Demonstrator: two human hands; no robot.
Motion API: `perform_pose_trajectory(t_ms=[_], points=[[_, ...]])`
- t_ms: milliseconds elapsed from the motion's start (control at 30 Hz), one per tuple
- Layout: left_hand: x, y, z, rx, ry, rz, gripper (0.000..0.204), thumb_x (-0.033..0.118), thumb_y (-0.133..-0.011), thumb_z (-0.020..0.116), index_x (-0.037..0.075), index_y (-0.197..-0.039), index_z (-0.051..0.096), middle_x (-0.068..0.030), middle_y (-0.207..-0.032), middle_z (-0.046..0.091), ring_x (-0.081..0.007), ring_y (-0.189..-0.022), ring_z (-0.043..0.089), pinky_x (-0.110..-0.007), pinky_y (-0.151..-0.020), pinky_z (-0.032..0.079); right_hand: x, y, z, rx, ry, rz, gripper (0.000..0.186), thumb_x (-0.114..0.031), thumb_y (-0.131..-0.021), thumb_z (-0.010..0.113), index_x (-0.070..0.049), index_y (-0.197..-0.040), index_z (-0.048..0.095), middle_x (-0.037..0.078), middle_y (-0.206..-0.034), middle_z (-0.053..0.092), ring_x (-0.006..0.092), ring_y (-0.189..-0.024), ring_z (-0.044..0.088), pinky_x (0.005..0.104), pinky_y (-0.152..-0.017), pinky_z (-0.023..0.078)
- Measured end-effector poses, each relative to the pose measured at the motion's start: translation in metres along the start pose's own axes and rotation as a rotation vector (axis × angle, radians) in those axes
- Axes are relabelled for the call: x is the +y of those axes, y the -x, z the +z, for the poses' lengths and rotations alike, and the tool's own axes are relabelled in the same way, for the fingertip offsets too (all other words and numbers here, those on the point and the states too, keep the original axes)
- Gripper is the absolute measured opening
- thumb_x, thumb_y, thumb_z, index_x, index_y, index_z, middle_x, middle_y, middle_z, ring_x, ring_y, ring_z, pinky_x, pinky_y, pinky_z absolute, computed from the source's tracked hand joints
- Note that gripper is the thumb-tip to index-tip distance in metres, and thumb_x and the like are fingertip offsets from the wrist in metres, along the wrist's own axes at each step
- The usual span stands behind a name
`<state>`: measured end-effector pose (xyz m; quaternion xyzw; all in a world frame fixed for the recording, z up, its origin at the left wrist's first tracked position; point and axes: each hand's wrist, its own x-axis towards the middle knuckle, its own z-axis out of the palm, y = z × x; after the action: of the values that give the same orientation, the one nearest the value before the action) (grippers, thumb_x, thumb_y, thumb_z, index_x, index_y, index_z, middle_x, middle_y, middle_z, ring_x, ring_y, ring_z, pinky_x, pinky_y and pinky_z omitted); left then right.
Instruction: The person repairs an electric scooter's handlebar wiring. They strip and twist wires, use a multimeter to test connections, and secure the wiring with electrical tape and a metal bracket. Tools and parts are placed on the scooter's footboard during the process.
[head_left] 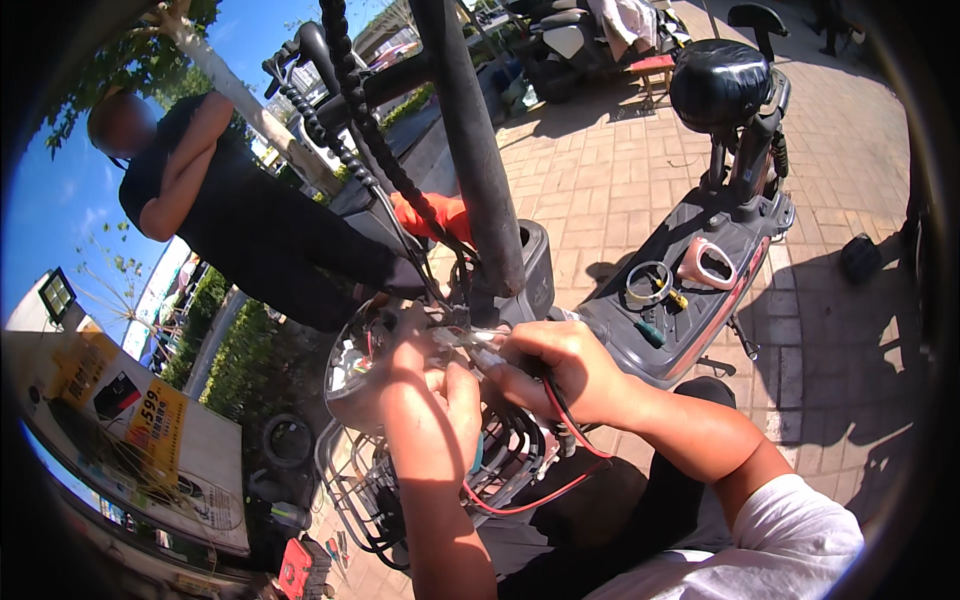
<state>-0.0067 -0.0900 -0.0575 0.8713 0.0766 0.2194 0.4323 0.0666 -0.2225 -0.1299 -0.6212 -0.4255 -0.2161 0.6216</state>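
At the front of an electric scooter, my left hand (430,410) is closed among thin wires and pale connectors (455,338) above an open front housing (355,370). My right hand (560,365) pinches a pale connector with wires, beside my left hand, and a red and black cable (530,498) hangs in loops below them. A black wire basket (345,480) sits under the housing. The dark steering column (470,180) rises behind my hands, with spiral-wrapped cables alongside it.
The scooter's footboard (690,240) holds a pale ring, a pink cover (705,262) and screwdrivers (650,333). The saddle (720,85) is beyond. A person (230,220) stands at left with crossed arms, near signboards (140,420). A red case (300,568) lies on the paving.
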Motion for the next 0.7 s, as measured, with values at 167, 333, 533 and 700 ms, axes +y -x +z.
perform_pose_trajectory(t_ms=[167,333,533,700], points=[[-0.012,0.000,0.012,0.127,-0.060,0.132,0.047,-0.009,-0.088,0.053,-0.001,-0.134,0.046,-0.0137,-0.110,0.063,-0.0120,-0.087,0.062,-0.023,-0.069,0.050,0.004,0.001,0.004,0.066,0.241,0.026,0.017,-0.008,-0.070,0.072,-0.002,-0.073,0.056,0.013,-0.066,0.057,0.0347,-0.058,0.060,0.0421,-0.050,0.047],[-0.023,0.015,0.022,0.216,0.025,0.238,0.034,-0.009,-0.088,0.058,-0.004,-0.121,0.048,-0.0128,-0.101,0.062,-0.0096,-0.076,0.061,-0.021,-0.060,0.047,0.001,0.001,0.007,0.042,0.237,-0.027,0.018,-0.004,-0.071,0.073,-0.002,-0.083,0.059,0.011,-0.073,0.058,0.0318,-0.062,0.060,0.0392,-0.052,0.048],[-0.041,0.024,0.024,0.267,-0.202,0.487,0.025,-0.005,-0.083,0.064,-0.002,-0.106,0.054,-0.0103,-0.073,0.063,-0.0131,-0.051,0.058,-0.027,-0.048,0.045,0.004,0.011,0.002,-0.084,-0.243,0.358,0.010,-0.003,-0.091,0.067,0.001,-0.095,0.059,0.005,-0.080,0.063,0.0086,-0.070,0.058,0.0284,-0.056,0.046],[-0.041,0.024,0.021,0.280,-0.308,0.662,0.033,-0.001,-0.078,0.067,0.001,-0.109,0.058,-0.0144,-0.091,0.068,-0.0314,-0.076,0.068,-0.037,-0.069,0.055,0.011,0.018,0.006,-0.055,-0.423,0.429,0.008,-0.002,-0.096,0.061,0.002,-0.102,0.057,0.004,-0.091,0.063,0.0062,-0.087,0.056,0.0245,-0.074,0.049]])
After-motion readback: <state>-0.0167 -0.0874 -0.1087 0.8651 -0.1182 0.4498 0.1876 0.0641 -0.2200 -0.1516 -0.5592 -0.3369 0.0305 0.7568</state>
